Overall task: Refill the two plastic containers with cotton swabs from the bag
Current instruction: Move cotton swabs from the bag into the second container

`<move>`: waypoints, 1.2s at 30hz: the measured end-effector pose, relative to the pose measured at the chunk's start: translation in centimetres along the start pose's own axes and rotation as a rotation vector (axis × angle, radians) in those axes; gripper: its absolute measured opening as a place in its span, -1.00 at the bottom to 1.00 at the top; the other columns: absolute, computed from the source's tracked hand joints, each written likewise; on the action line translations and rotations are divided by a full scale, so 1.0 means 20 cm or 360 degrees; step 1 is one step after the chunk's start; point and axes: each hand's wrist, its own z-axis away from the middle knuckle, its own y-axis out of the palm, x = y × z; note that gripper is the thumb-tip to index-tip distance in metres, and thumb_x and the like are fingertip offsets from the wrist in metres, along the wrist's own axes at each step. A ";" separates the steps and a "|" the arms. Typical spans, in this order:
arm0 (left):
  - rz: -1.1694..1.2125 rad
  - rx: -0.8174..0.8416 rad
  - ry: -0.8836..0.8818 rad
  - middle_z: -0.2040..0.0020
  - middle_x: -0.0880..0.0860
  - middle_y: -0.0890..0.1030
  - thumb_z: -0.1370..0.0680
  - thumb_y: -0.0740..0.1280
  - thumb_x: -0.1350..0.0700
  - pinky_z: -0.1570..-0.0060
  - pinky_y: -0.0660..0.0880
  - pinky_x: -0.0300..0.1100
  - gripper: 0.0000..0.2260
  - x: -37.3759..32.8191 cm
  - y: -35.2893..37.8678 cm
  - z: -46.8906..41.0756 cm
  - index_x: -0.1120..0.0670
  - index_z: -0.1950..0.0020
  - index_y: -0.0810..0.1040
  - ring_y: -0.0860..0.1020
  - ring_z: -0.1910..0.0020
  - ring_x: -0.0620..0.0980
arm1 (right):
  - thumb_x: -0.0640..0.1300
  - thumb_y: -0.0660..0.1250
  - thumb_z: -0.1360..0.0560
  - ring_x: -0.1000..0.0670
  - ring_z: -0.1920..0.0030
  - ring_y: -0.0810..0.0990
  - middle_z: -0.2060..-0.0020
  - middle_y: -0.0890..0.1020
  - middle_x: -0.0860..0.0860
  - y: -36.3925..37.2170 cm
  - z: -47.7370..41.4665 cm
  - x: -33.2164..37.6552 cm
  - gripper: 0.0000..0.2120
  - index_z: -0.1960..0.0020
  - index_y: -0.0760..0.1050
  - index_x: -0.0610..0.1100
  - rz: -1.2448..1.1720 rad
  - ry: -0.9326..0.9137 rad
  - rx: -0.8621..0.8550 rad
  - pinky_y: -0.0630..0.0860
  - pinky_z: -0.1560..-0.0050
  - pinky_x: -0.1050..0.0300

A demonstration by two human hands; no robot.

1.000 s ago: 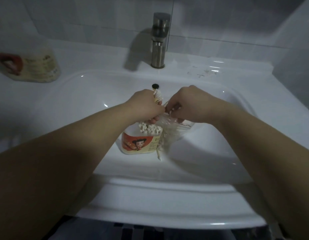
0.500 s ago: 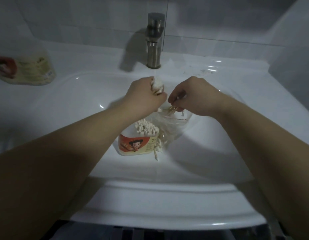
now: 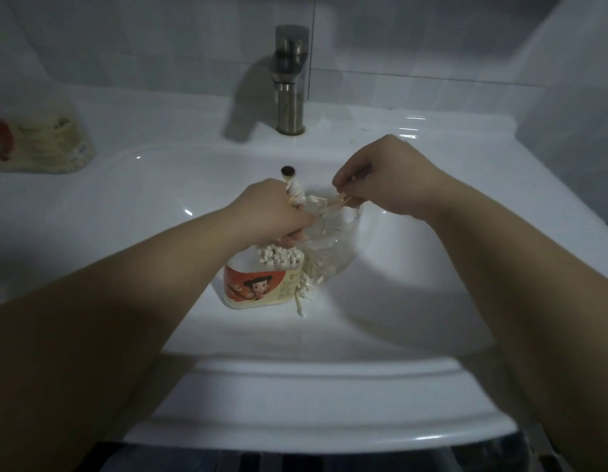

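A plastic container (image 3: 258,286) with an orange cartoon label stands in the sink basin, packed with cotton swabs (image 3: 280,262) showing white tips at its top. A clear bag (image 3: 333,247) with more swabs leans against its right side. My left hand (image 3: 272,212) grips a bundle of swabs above the container. My right hand (image 3: 387,178) pinches a few swabs at the bag's mouth. A second container (image 3: 40,144) lies on the counter at far left.
The white sink (image 3: 330,376) fills the view, with a metal faucet (image 3: 290,80) behind and an overflow hole (image 3: 287,171) just past my left hand. A few loose swabs (image 3: 300,306) lie at the container's lower right.
My right hand has pulled up and to the right, away from my left, drawing swabs out of the bag. My left hand still holds its bundle over the container.
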 end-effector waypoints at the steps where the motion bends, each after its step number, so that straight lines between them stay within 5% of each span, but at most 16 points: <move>1: 0.0052 -0.0006 -0.0026 0.26 0.07 0.74 -0.51 0.47 0.11 -0.06 0.67 0.07 -0.82 0.01 0.00 -0.01 0.24 0.05 0.66 0.74 0.22 0.02 | -0.35 0.40 -0.51 0.12 0.27 0.73 0.34 0.71 0.10 0.00 0.00 0.00 -0.80 0.09 0.70 -0.08 -0.0058 0.0020 -0.0010 0.48 0.36 0.43; 11: 0.0836 0.0023 0.0073 0.06 0.17 0.73 -0.49 0.53 0.22 0.12 0.68 -0.11 -0.77 0.02 0.03 -0.02 0.24 -0.12 0.64 0.71 0.11 0.00 | -0.51 0.39 -0.49 -0.18 0.08 0.73 0.11 0.68 -0.28 0.01 -0.02 -0.02 -0.88 0.01 0.64 -0.39 -0.1041 0.0217 -0.0031 0.68 0.04 0.14; 16: 0.0783 0.0005 0.0137 -0.01 0.25 0.72 -0.52 0.49 0.28 0.00 0.67 -0.05 -0.79 0.01 0.03 -0.02 0.30 -0.13 0.62 0.71 0.10 0.06 | -0.53 0.36 -0.49 -0.20 0.07 0.72 0.11 0.67 -0.29 0.01 -0.04 -0.04 -0.88 0.04 0.62 -0.39 -0.1143 0.0287 -0.0056 0.68 0.05 0.12; 19: 0.0691 0.0006 0.0113 -0.01 0.31 0.70 -0.54 0.44 0.31 -0.08 0.66 0.09 -0.92 0.00 0.03 -0.02 0.18 0.08 0.58 0.70 -0.02 0.23 | -0.53 0.37 -0.48 -0.22 0.05 0.72 0.12 0.67 -0.29 0.01 -0.04 -0.05 -0.88 0.05 0.62 -0.39 -0.1102 0.0311 -0.0084 0.69 0.05 0.12; 22: 0.0784 -0.0006 0.0042 0.16 0.25 0.62 -0.57 0.37 0.33 -0.01 0.68 0.07 -0.80 0.00 0.03 -0.03 0.08 0.14 0.44 0.68 0.18 0.14 | -0.53 0.38 -0.48 -0.20 0.09 0.72 0.13 0.67 -0.29 0.00 -0.04 -0.05 -0.88 0.03 0.61 -0.41 -0.1062 0.0322 -0.0127 0.69 0.07 0.14; 25: 0.0979 -0.0128 -0.0062 0.23 0.07 0.47 -0.60 0.26 0.35 0.24 0.56 -0.10 -0.79 -0.02 0.01 -0.05 0.04 0.07 0.40 0.44 0.37 -0.03 | -0.53 0.37 -0.48 -0.18 0.10 0.72 0.12 0.66 -0.29 0.00 -0.04 -0.05 -0.88 0.03 0.62 -0.40 -0.1078 0.0311 -0.0138 0.69 0.07 0.13; 28: 0.1082 -0.0272 -0.0113 0.32 0.02 0.41 -0.64 0.30 0.14 0.40 0.39 -0.19 -0.95 -0.01 0.00 -0.07 0.07 0.01 0.46 0.33 0.44 -0.05 | -0.53 0.37 -0.48 -0.15 0.12 0.72 0.15 0.67 -0.26 0.01 -0.04 -0.05 -0.87 0.07 0.62 -0.37 -0.1105 0.0288 -0.0126 0.69 0.07 0.14; 31: 0.0988 -0.0274 -0.0126 0.40 -0.01 0.38 -0.56 0.43 -0.14 0.37 0.39 -0.18 -0.64 0.01 0.01 -0.08 0.17 -0.04 0.59 0.34 0.50 -0.05 | -0.52 0.38 -0.48 -0.14 0.14 0.72 0.16 0.67 -0.24 0.01 -0.04 -0.04 -0.87 0.08 0.63 -0.36 -0.1094 0.0268 -0.0132 0.68 0.08 0.16; 36: 0.0923 -0.0225 0.0007 0.42 -0.04 0.40 -0.46 0.55 -0.11 0.33 0.38 -0.15 -0.66 0.02 0.03 -0.08 0.13 -0.02 0.61 0.36 0.48 -0.05 | -0.50 0.39 -0.48 -0.12 0.19 0.72 0.17 0.67 -0.23 0.05 -0.04 -0.03 -0.87 0.09 0.64 -0.33 -0.1030 0.0216 -0.0100 0.67 0.09 0.17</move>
